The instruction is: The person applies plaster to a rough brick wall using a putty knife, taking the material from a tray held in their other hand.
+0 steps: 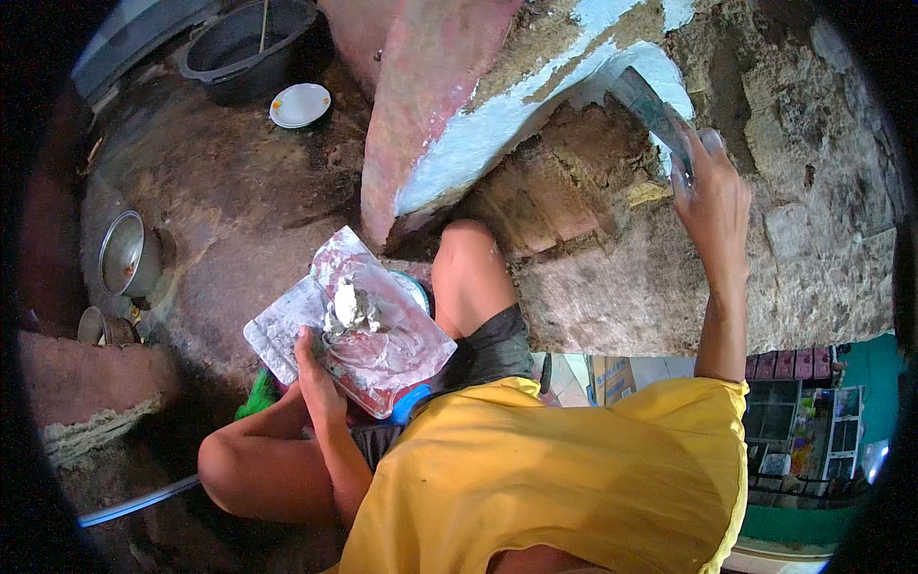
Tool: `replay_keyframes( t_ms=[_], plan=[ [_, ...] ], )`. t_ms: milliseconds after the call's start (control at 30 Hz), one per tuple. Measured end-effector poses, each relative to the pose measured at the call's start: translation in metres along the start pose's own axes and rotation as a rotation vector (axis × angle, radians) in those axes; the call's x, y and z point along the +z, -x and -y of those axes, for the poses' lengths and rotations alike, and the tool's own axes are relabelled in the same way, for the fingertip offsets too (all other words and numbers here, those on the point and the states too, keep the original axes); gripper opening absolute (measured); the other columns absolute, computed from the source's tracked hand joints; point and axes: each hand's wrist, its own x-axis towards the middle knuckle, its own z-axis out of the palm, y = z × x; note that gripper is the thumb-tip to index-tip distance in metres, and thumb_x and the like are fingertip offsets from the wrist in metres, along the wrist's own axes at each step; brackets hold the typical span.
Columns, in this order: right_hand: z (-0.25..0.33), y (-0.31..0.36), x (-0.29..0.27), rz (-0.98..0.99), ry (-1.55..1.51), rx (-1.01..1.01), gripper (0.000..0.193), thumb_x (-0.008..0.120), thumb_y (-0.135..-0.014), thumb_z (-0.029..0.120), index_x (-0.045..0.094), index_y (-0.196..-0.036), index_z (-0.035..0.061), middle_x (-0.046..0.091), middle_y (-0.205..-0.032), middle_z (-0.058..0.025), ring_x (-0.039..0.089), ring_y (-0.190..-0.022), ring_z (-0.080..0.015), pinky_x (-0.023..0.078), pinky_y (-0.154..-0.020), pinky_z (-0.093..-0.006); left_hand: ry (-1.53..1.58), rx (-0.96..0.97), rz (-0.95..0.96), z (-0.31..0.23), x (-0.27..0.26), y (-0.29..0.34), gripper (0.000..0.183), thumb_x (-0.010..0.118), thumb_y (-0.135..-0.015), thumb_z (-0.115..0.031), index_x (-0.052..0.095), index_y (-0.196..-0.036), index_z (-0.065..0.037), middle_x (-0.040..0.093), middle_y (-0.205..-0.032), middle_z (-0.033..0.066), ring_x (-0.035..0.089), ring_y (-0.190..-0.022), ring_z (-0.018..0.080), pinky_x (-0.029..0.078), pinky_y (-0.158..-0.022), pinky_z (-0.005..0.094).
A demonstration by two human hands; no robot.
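My left hand (320,378) grips a flat reddish board (411,349) near my lap, with the thumb on top. White paste is smeared over the board, and a lump of putty (349,304) sits in its middle. Raised at the upper right, my right hand (714,196) is closed around a putty knife (650,110). The knife's blade lies against the pale, paste-coated edge (598,77) of an opening in the rough wall. Part of the knife's handle is hidden by my fingers.
A dark basin (244,72) and a white plate (300,105) lie at the far left. Nearer are a metal bowl (129,253) and a smaller pot (94,327). A pale blue tube (139,504) runs by my knee. The rough wall (813,191) stands on the right.
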Motion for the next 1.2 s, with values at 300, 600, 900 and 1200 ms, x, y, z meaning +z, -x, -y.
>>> replay_keyframes(
  t_ms=[300, 600, 900, 1200],
  plan=[
    [-0.019, 0.008, -0.026, -0.080, -0.028, 0.088, 0.043, 0.061, -0.079, 0.009, 0.054, -0.121, 0.0141, 0.060, -0.095, -0.0143, 0.059, -0.085, -0.0339, 0.048, -0.070, -0.0369, 0.036, -0.031, -0.015, 0.009, -0.007, -0.008, 0.046, 0.051, -0.088, -0.041, 0.052, -0.112, -0.002, 0.055, -0.109, 0.0057, 0.052, -0.099, 0.0179, 0.036, -0.093, 0.0320],
    [-0.019, 0.001, 0.004, -0.050, -0.013, -0.019, 0.038, 0.060, -0.078, 0.012, 0.054, -0.115, 0.0128, 0.056, -0.093, -0.0145, 0.059, -0.080, -0.0343, 0.048, -0.064, -0.0427, 0.039, -0.018, 0.009, 0.007, -0.007, -0.006, 0.046, 0.050, -0.089, -0.040, 0.051, -0.115, -0.002, 0.053, -0.112, 0.0050, 0.049, -0.102, 0.0177, 0.033, -0.095, 0.0318],
    [-0.034, 0.004, -0.013, -0.049, -0.190, 0.089, 0.036, 0.062, -0.079, 0.014, 0.058, -0.114, 0.0073, 0.061, -0.101, -0.0179, 0.059, -0.092, -0.0365, 0.046, -0.079, -0.0378, 0.010, 0.000, -0.050, 0.009, -0.006, -0.006, 0.047, 0.051, -0.088, -0.040, 0.051, -0.114, -0.001, 0.053, -0.111, 0.0050, 0.049, -0.102, 0.0181, 0.033, -0.095, 0.0314],
    [-0.031, -0.013, 0.012, -0.030, 0.026, -0.042, 0.037, 0.062, -0.078, 0.019, 0.057, -0.113, 0.0128, 0.060, -0.103, -0.0163, 0.061, -0.083, -0.0348, 0.050, -0.067, -0.0425, -0.027, 0.043, -0.041, -0.001, 0.003, 0.004, 0.049, 0.050, -0.088, -0.041, 0.051, -0.115, 0.000, 0.052, -0.113, 0.0056, 0.048, -0.103, 0.0180, 0.033, -0.096, 0.0315]
  ],
)
